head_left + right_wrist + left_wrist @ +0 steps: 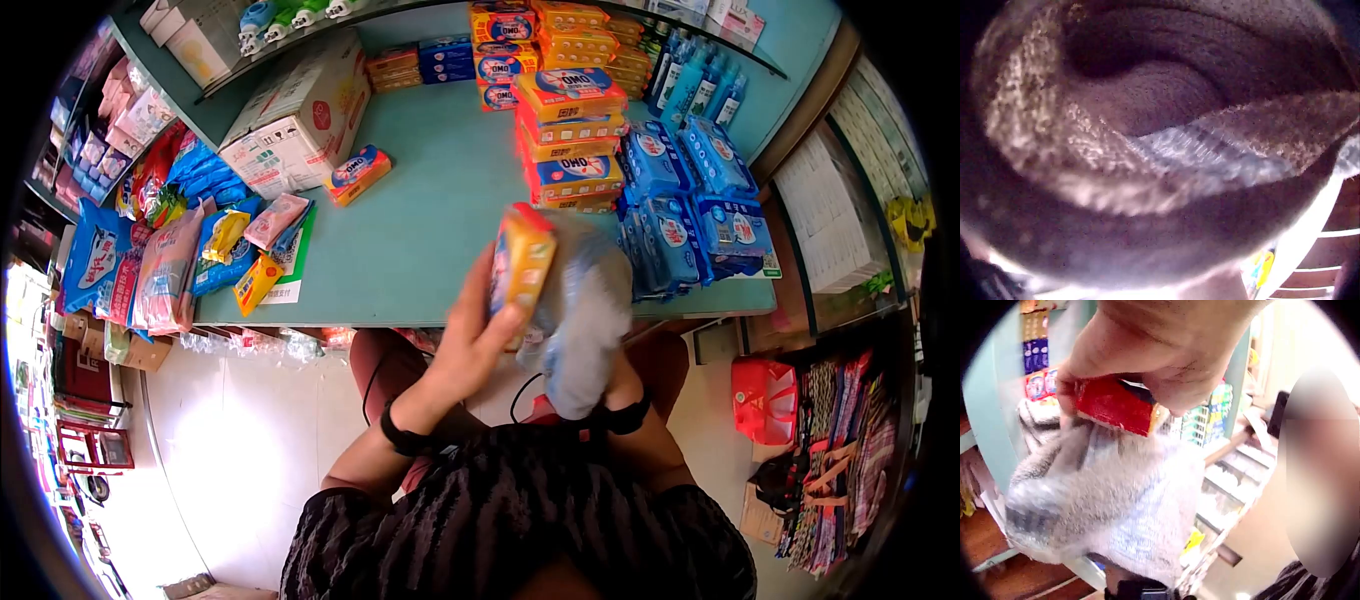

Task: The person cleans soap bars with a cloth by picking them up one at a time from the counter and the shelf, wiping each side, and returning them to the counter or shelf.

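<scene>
In the head view my left hand (470, 335) grips a yellow and red soap pack (527, 262) over the front of the shelf. Its red end (1113, 405) shows between the fingers in the left wrist view. A fuzzy grey towel (585, 320), blurred, covers my right hand (624, 380) and reaches up beside the pack. The towel (1104, 494) hangs in folds right below the pack in the left wrist view. Its folds (1147, 100) fill most of the right wrist view. The right fingers are hidden under the towel, so I cannot tell how they lie.
On the green shelf (440, 180) lies one OMO pack (358, 175) by a cardboard box (300, 115). OMO packs (570, 135) stand stacked behind my hands, with blue wipe packs (670, 235) to their right. Detergent bags (165, 265) lean at the left.
</scene>
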Motion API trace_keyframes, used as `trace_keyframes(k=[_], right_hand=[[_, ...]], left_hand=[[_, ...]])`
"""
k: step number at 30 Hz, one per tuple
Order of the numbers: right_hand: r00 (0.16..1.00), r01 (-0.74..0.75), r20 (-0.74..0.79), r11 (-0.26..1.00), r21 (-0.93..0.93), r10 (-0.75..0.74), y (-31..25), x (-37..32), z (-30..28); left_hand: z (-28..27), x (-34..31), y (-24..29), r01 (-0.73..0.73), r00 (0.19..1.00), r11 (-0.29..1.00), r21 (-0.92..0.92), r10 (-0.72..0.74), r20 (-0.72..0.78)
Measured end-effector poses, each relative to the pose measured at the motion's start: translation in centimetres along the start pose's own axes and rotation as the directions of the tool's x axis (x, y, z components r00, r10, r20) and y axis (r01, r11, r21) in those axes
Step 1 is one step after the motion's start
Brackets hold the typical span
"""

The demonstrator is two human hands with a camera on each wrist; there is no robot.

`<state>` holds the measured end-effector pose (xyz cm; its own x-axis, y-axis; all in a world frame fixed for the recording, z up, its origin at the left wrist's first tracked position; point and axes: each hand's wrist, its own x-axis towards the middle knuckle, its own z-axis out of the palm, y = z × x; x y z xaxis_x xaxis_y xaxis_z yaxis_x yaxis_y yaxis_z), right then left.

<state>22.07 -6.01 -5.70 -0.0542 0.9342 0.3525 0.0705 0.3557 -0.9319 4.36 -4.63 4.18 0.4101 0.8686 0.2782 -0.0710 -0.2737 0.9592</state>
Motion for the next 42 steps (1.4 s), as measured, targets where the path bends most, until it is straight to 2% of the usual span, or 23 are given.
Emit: trace_keyframes(k=[2,3,5,6,7,8,9,11,13,16,18,20,21,22,24,28,30,32,33,36,37,40,42], right_hand=[[0.999,-0.031,-0.042,0.975,-0.221,0.022,-2.7,0.0,1.4],[0.997,-0.041,-0.069,0.957,-0.289,0.022,-3.4,0.4,1.8],[0.989,0.079,-0.092,0.944,-0.321,-0.114,-3.2,1.1,1.4],[0.995,0.044,-0.084,0.979,-0.198,-0.061,-3.7,1.1,0.8],[0.993,-0.072,-0.063,0.950,0.304,0.095,-2.1,1.2,0.8],[0.968,-0.143,-0.040,0.668,0.730,0.250,-1.8,1.8,1.1],[0.941,-0.165,-0.064,0.617,0.770,0.331,-2.0,1.6,0.8],[0.910,-0.188,-0.138,0.686,0.703,0.390,-2.6,1.5,0.8],[0.918,-0.192,-0.235,0.876,0.443,0.320,-0.8,0.7,1.1],[0.892,-0.200,-0.264,0.843,0.500,0.367,-5.1,1.7,1.2],[0.939,-0.185,-0.272,0.976,0.113,0.210,-4.1,2.4,0.8],[0.984,-0.162,-0.038,0.960,0.227,0.175,-4.5,2.3,-0.1],[0.988,-0.156,0.028,0.965,0.211,0.153,-4.5,2.2,-0.3],[0.990,-0.138,0.054,0.975,0.174,0.131,-4.5,2.0,-0.2],[0.996,-0.083,0.031,0.996,0.024,0.082,-4.6,1.4,0.3],[0.971,-0.037,-0.230,0.899,-0.437,-0.072,-4.9,1.2,1.2],[0.938,-0.044,-0.301,0.807,-0.589,-0.169,-4.6,2.0,0.7],[0.928,0.082,-0.232,0.767,-0.637,-0.292,-4.8,2.1,-0.1],[0.916,0.144,-0.196,0.740,-0.657,-0.351,-5.1,2.3,-0.5],[0.942,0.111,-0.263,0.932,-0.345,-0.209,-5.5,2.6,-0.5],[0.954,0.080,-0.264,0.971,-0.224,-0.139,-5.5,2.5,-0.4],[0.980,-0.027,-0.192,0.994,0.103,0.046,-5.4,2.2,-0.5],[0.980,-0.077,-0.165,0.972,0.221,0.115,-5.7,1.9,-0.6]], left_hand=[[1.0,-0.1,0.2,-0.162,0.986,0.910,0.381,0.169,0.015],[1.3,-0.3,0.3,-0.169,0.985,0.911,0.376,0.172,0.025],[1.5,-0.2,0.7,-0.163,0.986,0.905,0.394,0.166,0.026],[1.7,-0.2,0.8,-0.146,0.988,0.897,0.416,0.155,0.014],[1.8,-0.3,0.9,-0.128,0.990,0.890,0.439,0.142,0.000],[1.7,-0.2,0.9,-0.065,0.997,0.966,0.252,0.075,-0.031],[1.6,0.1,1.0,-0.002,0.999,0.999,0.053,0.005,-0.050],[1.5,0.5,1.2,0.135,0.986,0.954,-0.268,-0.155,-0.055],[1.0,0.7,1.4,0.170,0.985,0.949,-0.264,-0.175,0.005],[1.2,0.6,1.0,0.185,0.981,0.905,-0.383,-0.192,0.022],[1.3,0.7,1.2,0.166,0.981,0.864,-0.475,-0.193,-0.008],[1.0,0.9,1.3,0.162,0.970,0.777,-0.608,-0.238,-0.046],[0.8,1.1,1.3,0.155,0.963,0.727,-0.669,-0.263,-0.063],[0.5,1.3,1.1,0.110,0.968,0.759,-0.642,-0.228,-0.103],[0.1,1.7,0.4,0.028,0.972,0.814,-0.580,-0.157,-0.174],[1.6,0.9,1.0,0.010,0.998,0.944,-0.330,-0.028,-0.050],[1.4,0.4,1.3,0.087,0.994,0.916,-0.391,-0.106,-0.027],[-0.3,0.5,1.2,0.181,0.983,0.898,-0.400,-0.166,0.073],[-0.5,0.7,1.5,0.138,0.990,0.868,-0.478,-0.132,0.045],[-0.9,0.9,2.6,0.159,0.987,0.925,-0.345,-0.146,0.064],[-0.9,0.8,1.8,0.107,0.994,0.961,-0.253,-0.098,0.049],[-0.7,0.1,0.6,0.157,0.987,0.932,-0.328,-0.159,0.020],[-0.2,0.2,1.1,0.159,0.979,0.872,-0.462,-0.199,-0.038]])
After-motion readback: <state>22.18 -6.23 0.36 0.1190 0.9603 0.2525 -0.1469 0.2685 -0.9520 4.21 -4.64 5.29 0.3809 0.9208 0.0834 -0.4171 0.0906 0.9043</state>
